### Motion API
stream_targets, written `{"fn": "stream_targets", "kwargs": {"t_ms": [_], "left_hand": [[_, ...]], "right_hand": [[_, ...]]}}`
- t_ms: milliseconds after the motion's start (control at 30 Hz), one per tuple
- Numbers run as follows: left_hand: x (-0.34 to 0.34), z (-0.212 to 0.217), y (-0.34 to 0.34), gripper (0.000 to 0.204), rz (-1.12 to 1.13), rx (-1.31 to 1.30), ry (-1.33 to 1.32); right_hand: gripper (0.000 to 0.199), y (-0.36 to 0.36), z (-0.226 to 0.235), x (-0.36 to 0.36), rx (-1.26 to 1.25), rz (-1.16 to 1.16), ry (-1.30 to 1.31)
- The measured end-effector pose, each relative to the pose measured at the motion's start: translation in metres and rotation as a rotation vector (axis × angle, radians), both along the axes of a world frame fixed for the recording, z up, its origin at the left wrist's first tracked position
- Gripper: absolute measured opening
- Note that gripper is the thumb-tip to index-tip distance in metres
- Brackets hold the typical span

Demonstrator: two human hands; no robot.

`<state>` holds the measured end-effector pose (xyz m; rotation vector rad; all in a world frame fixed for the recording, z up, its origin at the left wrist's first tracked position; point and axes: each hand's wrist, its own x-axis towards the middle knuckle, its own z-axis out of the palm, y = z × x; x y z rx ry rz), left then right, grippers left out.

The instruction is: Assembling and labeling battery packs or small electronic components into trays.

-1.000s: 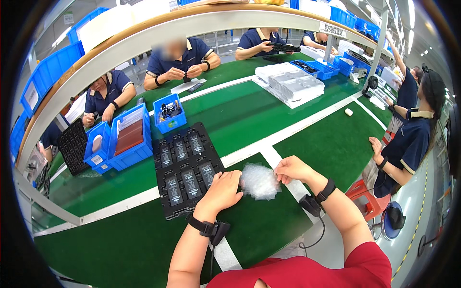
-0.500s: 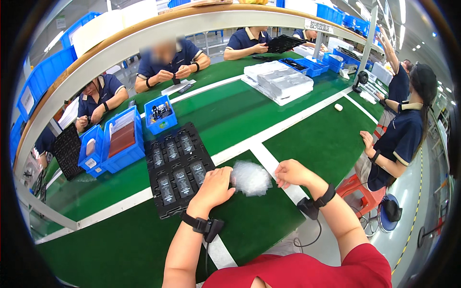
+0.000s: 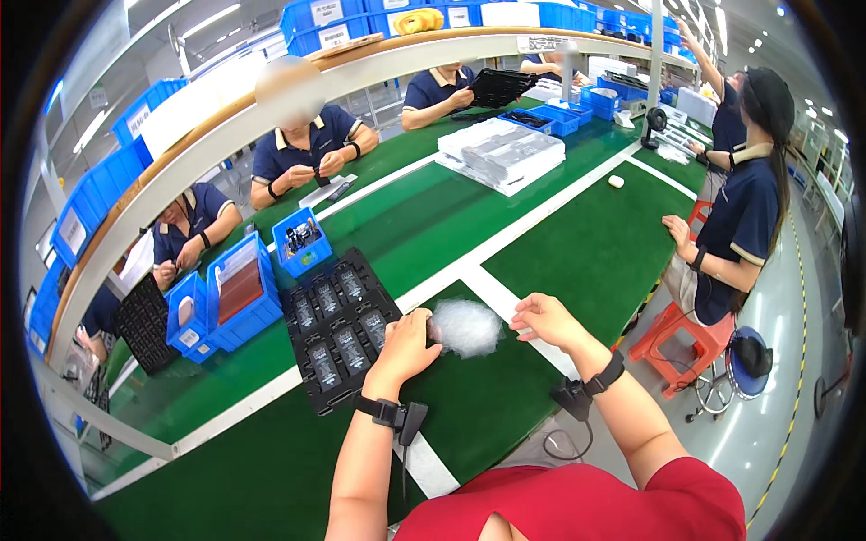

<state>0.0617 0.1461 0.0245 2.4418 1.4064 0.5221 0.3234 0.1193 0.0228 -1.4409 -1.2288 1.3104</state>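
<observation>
Our right hand (image 3: pixel 547 319) backed off the film pile (image 3: pixel 466 328) – that edge's free | left hand (image 3: pixel 409 347) by black tray (image 3: pixel 337 319) | can't tell either grip

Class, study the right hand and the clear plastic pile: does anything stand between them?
Nothing visible does. The right hand is just off the right edge of the clear plastic pile; the left hand is at the opposite edge.

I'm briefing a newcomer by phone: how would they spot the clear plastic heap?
On the green table, find the black tray by the person's left hand. Between that hand and the right hand lies the clear plastic heap. It's a loose, whitish, rounded pile, whereas the neighbouring tray is dark and flat.
</observation>
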Motion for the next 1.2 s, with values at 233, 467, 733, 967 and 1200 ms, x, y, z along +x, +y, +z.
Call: {"fn": "stream_targets", "kwargs": {"t_ms": [233, 467, 733, 967, 1200], "left_hand": [[-0.002, -0.012, 0.003, 0.058, -0.013, -0.004, -0.019], [-0.002, -0.015, 0.006, 0.06, 0.004, -0.016, -0.085], [0.0, -0.017, 0.01, 0.064, 0.072, -0.076, -0.178], [0.009, -0.027, 0.013, 0.057, 0.105, 0.008, -0.2], [0.003, -0.017, 0.012, 0.069, 0.046, -0.055, -0.127]], "right_hand": [[0.035, -0.035, 0.005, -0.021, -0.12, -0.033, 0.309], [0.027, -0.035, -0.001, -0.047, -0.096, -0.178, 0.368], [0.04, -0.034, 0.004, -0.052, -0.03, -0.272, 0.309], [0.044, -0.029, 0.011, -0.051, -0.09, -0.253, 0.209], [0.079, -0.013, 0.013, -0.034, 0.416, 0.381, -0.84]]}}
